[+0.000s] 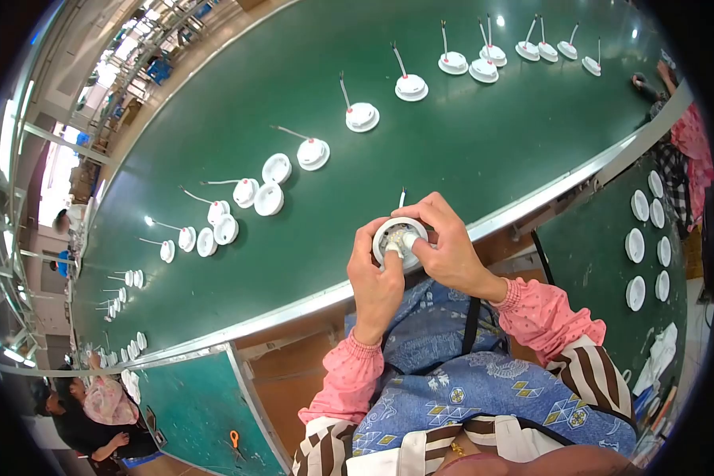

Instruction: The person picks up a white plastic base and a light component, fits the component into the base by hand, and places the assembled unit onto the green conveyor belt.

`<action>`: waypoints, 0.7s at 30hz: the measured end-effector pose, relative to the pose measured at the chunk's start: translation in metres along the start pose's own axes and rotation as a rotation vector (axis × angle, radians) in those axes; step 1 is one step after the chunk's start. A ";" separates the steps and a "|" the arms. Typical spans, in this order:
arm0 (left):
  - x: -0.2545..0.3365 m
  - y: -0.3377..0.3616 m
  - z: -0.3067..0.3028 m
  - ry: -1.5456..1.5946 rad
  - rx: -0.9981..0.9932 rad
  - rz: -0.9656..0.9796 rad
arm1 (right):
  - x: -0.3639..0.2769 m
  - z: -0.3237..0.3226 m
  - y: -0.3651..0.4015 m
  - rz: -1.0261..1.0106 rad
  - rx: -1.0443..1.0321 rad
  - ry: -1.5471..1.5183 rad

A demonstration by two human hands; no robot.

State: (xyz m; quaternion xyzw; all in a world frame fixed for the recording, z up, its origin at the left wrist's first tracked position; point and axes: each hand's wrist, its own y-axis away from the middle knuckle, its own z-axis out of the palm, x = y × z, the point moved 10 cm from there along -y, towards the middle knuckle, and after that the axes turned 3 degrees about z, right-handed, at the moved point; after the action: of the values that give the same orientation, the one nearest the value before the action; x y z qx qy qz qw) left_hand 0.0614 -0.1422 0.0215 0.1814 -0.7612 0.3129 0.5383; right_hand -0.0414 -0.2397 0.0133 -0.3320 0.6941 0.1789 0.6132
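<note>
Over the near edge of the green belt (325,230), I hold a round white lamp housing (382,232) with its open side facing me. A short wire (403,197) sticks out behind its far rim. My left hand (373,289) grips the left side, fingers curled round the rim. My right hand (452,255) closes round the right side the same way. Both thumbs wear white covers and press into the inside of the housing. Small light-coloured parts show inside, partly hidden by the thumbs.
Several white lamp housings with upright wires, such as this one (362,117), stand along the belt. Wireless white cups (269,198) sit among them. More cups (635,246) lie on the right side table. Orange scissors (235,440) rest on the left table. Other people sit at both ends.
</note>
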 end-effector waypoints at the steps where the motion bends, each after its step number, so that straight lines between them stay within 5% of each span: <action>1: 0.005 -0.005 -0.003 -0.084 -0.011 0.056 | -0.003 -0.006 -0.002 -0.016 0.017 -0.041; 5: 0.050 -0.062 -0.023 -0.538 0.164 0.463 | 0.002 -0.037 -0.005 -0.034 0.082 -0.076; 11: 0.012 -0.185 0.010 -1.266 0.186 0.863 | 0.032 -0.052 0.009 0.001 0.090 0.039; 15: -0.084 -0.184 0.039 -1.414 -0.095 0.801 | 0.040 -0.054 0.016 -0.020 0.100 0.041; 19: -0.060 -0.150 0.028 -0.957 -0.221 0.531 | 0.043 -0.050 0.012 0.009 0.104 0.070; 21: -0.070 -0.152 0.023 -1.102 -0.162 0.565 | 0.037 -0.041 0.010 0.014 0.088 0.081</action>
State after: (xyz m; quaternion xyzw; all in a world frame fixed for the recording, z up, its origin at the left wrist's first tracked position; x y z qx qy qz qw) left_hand 0.1631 -0.2738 -0.0060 0.0663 -0.9669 0.2449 -0.0249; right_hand -0.0789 -0.2686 -0.0163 -0.3067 0.7277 0.1389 0.5976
